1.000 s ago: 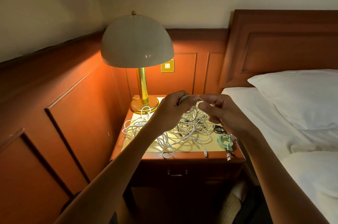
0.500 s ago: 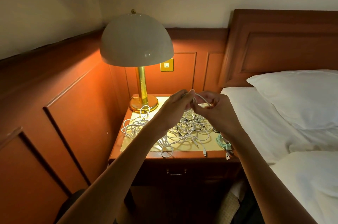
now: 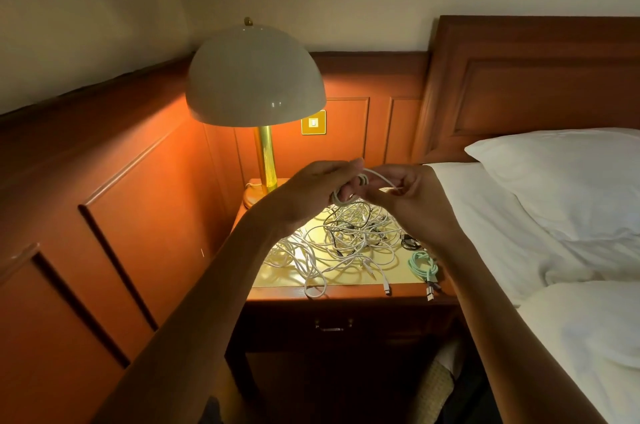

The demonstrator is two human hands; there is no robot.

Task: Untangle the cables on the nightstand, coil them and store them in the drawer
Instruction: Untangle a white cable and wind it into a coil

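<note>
Two hands are lifted together above the table, close to each other. The left hand has its fingers curled around a small coil of white cable. The right hand pinches the free strand of this same cable, which goes in a short arc from one hand to the other.

Under the hands, in the light of the lamp, a loose tangle of cables lies on the top of the table, mostly white with some dark strands inside. One white plug end reaches the front edge. Near the right front corner lies a green cable, already coiled, apart from the tangle, with its metal plug over the edge. Just behind it is a small black cable.

The drawer below the top is closed. On the right stands the bed with a white pillow.
</note>
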